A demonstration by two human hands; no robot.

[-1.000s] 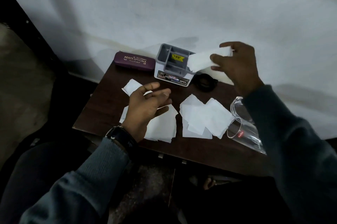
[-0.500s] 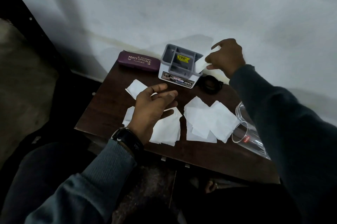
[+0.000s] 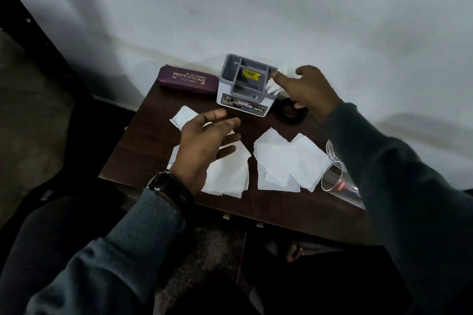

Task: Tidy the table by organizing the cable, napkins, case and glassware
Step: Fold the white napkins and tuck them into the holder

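A small dark brown wooden tabletop (image 3: 153, 140) stands against a pale whitewashed wall (image 3: 256, 7) in a dim room, with a grey floor (image 3: 30, 122) to the left. At its far edge lies a maroon oblong spectacle case (image 3: 188, 79) with gold lettering, just beside a grey and white plastic organizer box (image 3: 245, 85). The right hand (image 3: 308, 92) reaches to the box's right side, its grip loosely pinching a folded white paper napkin (image 3: 273, 85) at the rim. A coiled black cable (image 3: 290, 115) sits under that hand. The left hand (image 3: 204, 145) hovers with fingers spread and released over loose white paper napkins (image 3: 286, 161) scattered across the middle. Two clear glasses (image 3: 337, 181) lie tipped at the right edge.
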